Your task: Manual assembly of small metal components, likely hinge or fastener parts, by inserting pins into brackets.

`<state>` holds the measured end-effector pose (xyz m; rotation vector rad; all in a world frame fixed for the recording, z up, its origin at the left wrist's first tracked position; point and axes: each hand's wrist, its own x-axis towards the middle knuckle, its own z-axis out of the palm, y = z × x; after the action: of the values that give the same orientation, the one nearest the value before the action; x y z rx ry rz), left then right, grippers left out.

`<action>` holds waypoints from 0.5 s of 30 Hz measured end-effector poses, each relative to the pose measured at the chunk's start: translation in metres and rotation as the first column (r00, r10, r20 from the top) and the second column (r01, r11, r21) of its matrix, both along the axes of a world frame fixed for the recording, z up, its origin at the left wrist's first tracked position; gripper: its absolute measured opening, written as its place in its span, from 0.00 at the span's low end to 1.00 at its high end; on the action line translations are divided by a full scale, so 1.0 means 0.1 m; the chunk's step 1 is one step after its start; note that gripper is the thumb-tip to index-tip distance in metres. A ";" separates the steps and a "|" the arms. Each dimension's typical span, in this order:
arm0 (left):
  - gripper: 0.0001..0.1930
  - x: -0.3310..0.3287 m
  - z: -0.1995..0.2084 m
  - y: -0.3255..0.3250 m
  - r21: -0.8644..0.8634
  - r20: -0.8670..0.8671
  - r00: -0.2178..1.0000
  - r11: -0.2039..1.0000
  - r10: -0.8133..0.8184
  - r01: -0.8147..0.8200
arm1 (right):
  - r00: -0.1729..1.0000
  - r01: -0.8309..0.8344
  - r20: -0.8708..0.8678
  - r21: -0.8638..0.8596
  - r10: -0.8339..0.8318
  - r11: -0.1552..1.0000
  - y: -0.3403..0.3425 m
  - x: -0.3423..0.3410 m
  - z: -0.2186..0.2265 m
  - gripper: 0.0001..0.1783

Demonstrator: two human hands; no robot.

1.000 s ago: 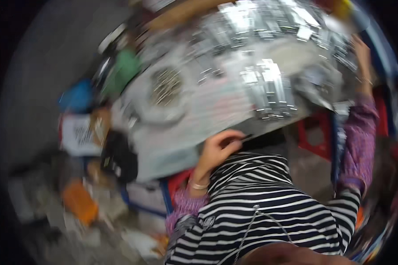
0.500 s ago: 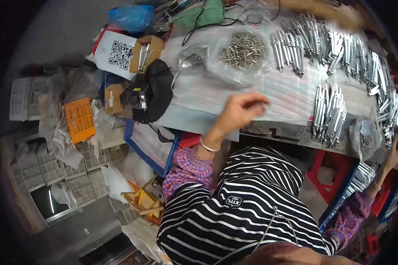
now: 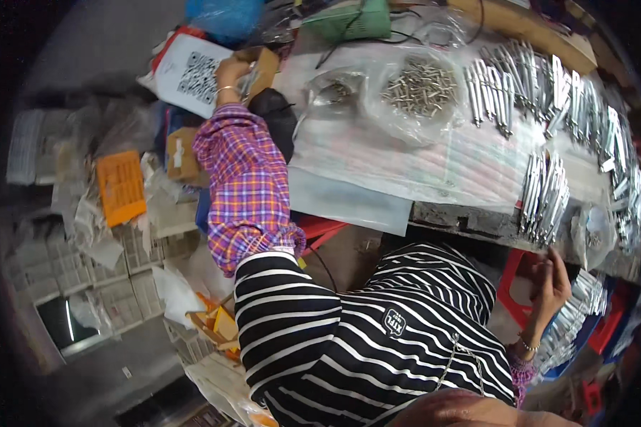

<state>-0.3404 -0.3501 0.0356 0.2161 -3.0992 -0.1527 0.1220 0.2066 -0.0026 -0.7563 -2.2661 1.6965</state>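
My left hand (image 3: 231, 74) reaches to the small cardboard box (image 3: 265, 72) at the back left, which holds slim silver metal parts. Its fingertips dip toward the inside of the box and are hidden, so a hold cannot be made out. Lower right, my right hand (image 3: 550, 288) is just off the table's front edge, fingers stretched out and apart, with nothing seen in it. Above it, a bundle of slim silver metal rods (image 3: 545, 197) lies on the table corner. Beside it, more silver rods (image 3: 573, 320) fill a blue crate.
A clear plastic bag of metal pins (image 3: 421, 89) stands on the table, with a smaller bag (image 3: 335, 91) to its left. Rows of silver rods (image 3: 534, 82) line the back right. A sheet with a printed square code (image 3: 190, 73) leans beside the box. A red stool (image 3: 514, 285) stands below.
My left hand has gone from above the table's front edge to the box at the back left. My right hand has come inward from the far right edge.
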 end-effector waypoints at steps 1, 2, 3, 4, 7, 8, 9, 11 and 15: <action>0.20 -0.05 -0.06 -0.11 0.010 0.014 1.000 1.000 -0.013 0.012 | 0.998 -0.055 0.031 -0.008 0.055 0.998 -0.10 -0.05 0.06 0.14; 0.20 -0.10 -0.13 -0.23 0.021 0.073 0.996 0.999 0.044 -0.046 | 0.997 -0.067 -0.047 -0.066 0.064 0.996 -0.16 -0.04 0.01 0.13; 0.21 -0.12 -0.20 -0.31 0.024 0.133 0.986 0.994 0.101 -0.105 | 0.996 -0.081 -0.049 -0.082 0.077 0.993 -0.21 -0.04 -0.01 0.13; 0.22 -0.15 -0.29 -0.37 0.021 0.193 0.968 0.986 0.160 -0.167 | 0.994 -0.099 -0.053 -0.099 0.094 0.990 -0.26 -0.04 -0.02 0.13; 0.22 -0.16 -0.28 -0.18 0.083 0.265 0.892 0.914 0.365 -0.398 | 0.994 -0.109 -0.039 -0.093 0.106 0.990 -0.42 -0.11 -0.05 0.12; 0.22 -0.14 -0.28 -0.05 0.091 0.283 0.899 0.923 0.336 -0.373 | 0.994 -0.111 -0.017 -0.070 0.110 0.991 -0.44 -0.12 -0.05 0.12; 0.24 -0.10 -0.25 0.12 0.151 0.120 0.989 0.983 0.085 -0.103 | 0.991 -0.130 -0.015 -0.013 0.129 0.991 -0.46 -0.11 -0.07 0.11; 0.27 -0.20 -0.45 -0.30 0.238 -0.175 0.961 0.938 -0.213 0.251 | 0.971 -0.238 0.026 0.004 0.238 0.971 -0.58 -0.20 0.06 0.11; 0.22 -0.29 -0.49 -0.73 -0.115 0.118 0.991 0.991 -0.056 0.070 | 0.944 -0.326 -0.013 0.129 0.331 0.936 -0.67 -0.31 -0.02 0.12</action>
<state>-0.3693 -0.4233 -0.0138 0.1274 -3.2169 0.0445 0.0908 0.1399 -0.0044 -0.3306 -2.5594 1.6588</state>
